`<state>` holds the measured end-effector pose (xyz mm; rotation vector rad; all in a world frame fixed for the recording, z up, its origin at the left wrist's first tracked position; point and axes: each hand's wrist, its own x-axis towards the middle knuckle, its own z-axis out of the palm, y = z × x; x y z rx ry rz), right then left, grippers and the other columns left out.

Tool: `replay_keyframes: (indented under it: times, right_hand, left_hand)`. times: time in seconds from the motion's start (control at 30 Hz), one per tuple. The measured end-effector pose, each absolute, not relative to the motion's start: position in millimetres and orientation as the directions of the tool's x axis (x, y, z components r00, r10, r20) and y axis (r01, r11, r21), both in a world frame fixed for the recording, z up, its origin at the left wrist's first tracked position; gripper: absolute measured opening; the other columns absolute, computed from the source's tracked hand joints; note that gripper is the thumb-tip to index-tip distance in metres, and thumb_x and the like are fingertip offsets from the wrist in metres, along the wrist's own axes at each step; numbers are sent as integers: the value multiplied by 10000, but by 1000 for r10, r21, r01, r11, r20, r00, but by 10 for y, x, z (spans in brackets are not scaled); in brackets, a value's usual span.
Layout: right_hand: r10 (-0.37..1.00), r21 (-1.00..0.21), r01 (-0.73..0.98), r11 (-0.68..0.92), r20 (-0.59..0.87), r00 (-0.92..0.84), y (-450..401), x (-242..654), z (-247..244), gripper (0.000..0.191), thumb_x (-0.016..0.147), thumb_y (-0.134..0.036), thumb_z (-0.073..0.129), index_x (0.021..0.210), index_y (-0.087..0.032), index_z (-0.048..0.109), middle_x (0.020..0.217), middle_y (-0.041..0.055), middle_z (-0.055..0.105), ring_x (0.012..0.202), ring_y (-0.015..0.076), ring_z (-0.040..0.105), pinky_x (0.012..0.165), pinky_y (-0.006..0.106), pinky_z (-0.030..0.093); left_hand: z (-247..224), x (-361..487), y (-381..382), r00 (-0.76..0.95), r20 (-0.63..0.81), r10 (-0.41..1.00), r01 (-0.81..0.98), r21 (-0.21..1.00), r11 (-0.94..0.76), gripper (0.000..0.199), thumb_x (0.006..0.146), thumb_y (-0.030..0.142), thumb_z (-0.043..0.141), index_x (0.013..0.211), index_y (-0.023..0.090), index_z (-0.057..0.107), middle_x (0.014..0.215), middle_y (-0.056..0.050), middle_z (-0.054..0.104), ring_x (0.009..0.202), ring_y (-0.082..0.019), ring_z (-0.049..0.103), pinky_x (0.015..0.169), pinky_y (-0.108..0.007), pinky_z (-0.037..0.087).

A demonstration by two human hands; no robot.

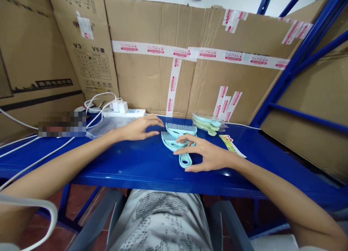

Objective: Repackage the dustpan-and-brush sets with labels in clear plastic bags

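Observation:
Two light-blue hand brushes with grey bristles lie close together on the blue table (130, 164). The rear brush (181, 129) has its bristle row facing the cardboard. In front of it, the nearer brush (169, 139) points a looped handle toward me. My right hand (208, 153) is over this nearer brush, fingers and thumb spread around its handle; whether the fingertips touch it I cannot tell. Left of the brushes, my left hand (141, 128) hovers with thumb and fingers apart, holding nothing. Part of the nearer brush is hidden behind my right fingers.
Pale green and blue brushes (208, 125) in clear plastic lie at the back right, near a colourful printed strip (232, 146). At the back left are a power strip (133, 113), white cables and a clear plastic bag (104, 126). Cardboard (152, 80) walls the rear.

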<state>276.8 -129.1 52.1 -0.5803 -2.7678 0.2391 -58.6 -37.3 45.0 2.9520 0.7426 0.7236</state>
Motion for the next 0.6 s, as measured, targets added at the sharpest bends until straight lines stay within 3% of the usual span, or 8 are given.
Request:
replay_keyframes:
  times: [0.1, 0.2, 0.3, 0.43, 0.5, 0.6]
  right_hand:
    - [389, -235, 324, 916, 332, -859, -1220, 2770, 471, 525, 927, -498, 812, 1405, -301, 720, 1431, 137, 562, 1331, 298, 605, 1152, 495, 515]
    - [390, -226, 323, 919, 396, -831, -1153, 2781, 454, 458, 980, -485, 753, 1388, -278, 726, 1360, 131, 599, 1271, 280, 627, 1127, 486, 526]
    - [430, -205, 380, 902, 493, -756, -1112, 2796, 479, 305, 1061, -409, 640, 1299, -262, 761, 1270, 121, 651, 1131, 250, 667, 1010, 447, 576]
    - [513, -255, 450, 856, 538, -669, -1104, 2816, 526, 265, 1037, -377, 667, 1240, -246, 775, 1174, 100, 681, 803, 173, 657, 692, 321, 575]
    - [537, -291, 455, 842, 532, -654, -1113, 2821, 541, 265, 1013, -369, 697, 1234, -246, 776, 1150, 88, 690, 729, 154, 637, 647, 310, 552]
    - [560, -302, 473, 827, 512, -651, -1124, 2821, 547, 300, 964, -367, 753, 1238, -246, 778, 1089, 73, 713, 672, 150, 611, 685, 338, 551]
  left_hand:
    - [379, -456, -519, 883, 354, 308, 273, 146, -951, 347, 1019, 272, 624, 1353, 227, 711, 1452, -124, 670, 1370, -278, 592, 1184, -473, 461]
    - [321, -375, -579, 914, 289, 287, 248, 163, -955, 339, 1044, 255, 598, 1361, 217, 712, 1428, -132, 692, 1355, -273, 618, 1158, -448, 484]
    - [365, -371, -594, 906, 283, 314, 268, 191, -944, 314, 1075, 357, 591, 1304, 210, 746, 1330, -128, 745, 1265, -266, 683, 1100, -399, 512]
    - [512, -477, -582, 894, 212, 395, 357, 194, -914, 428, 1081, 537, 545, 1081, 212, 822, 1053, -99, 794, 960, -234, 752, 891, -335, 543]
    - [545, -556, -538, 865, 175, 470, 453, 128, -882, 513, 1081, 588, 504, 949, 205, 819, 923, -88, 773, 824, -219, 727, 791, -326, 516]
    - [527, -659, -432, 808, 150, 569, 577, -6, -817, 548, 1071, 606, 495, 834, 204, 783, 849, -85, 743, 767, -224, 692, 758, -336, 476]
